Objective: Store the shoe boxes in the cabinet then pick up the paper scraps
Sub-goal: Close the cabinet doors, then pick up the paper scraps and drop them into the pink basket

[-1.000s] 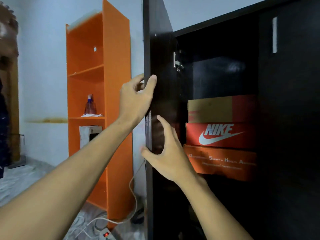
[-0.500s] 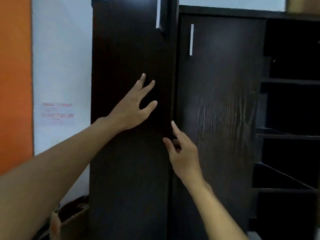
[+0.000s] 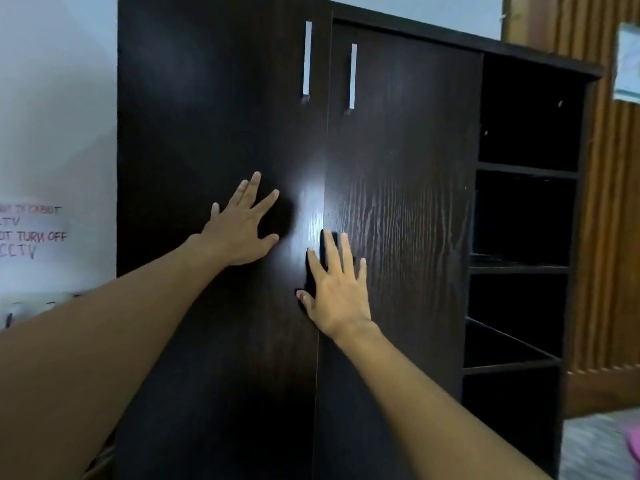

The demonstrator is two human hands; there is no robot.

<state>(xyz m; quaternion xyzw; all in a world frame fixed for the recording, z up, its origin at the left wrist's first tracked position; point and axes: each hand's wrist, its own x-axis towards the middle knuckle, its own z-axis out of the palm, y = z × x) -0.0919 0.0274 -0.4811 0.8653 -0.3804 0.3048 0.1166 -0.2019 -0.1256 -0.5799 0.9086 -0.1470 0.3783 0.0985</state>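
A handwritten wall note (image 3: 33,233) sits far left. The left hand (image 3: 239,233) presses flat, fingers spread, on the dark cabinet's (image 3: 363,209) closed left door (image 3: 207,116). The right hand (image 3: 337,296) lies flat, fingers straight, on the right door (image 3: 408,150) beside the seam. Open shelves (image 3: 523,268) stand at right.

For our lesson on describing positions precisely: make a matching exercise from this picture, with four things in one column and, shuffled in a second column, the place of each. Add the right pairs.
Column A
1. right hand
2. handwritten note
3. left hand
4. open shelves

Column B
a. flat on the left door
b. right of the right door
c. over the seam between those doors
d. on the white wall

Pairs: 1-c; 2-d; 3-a; 4-b
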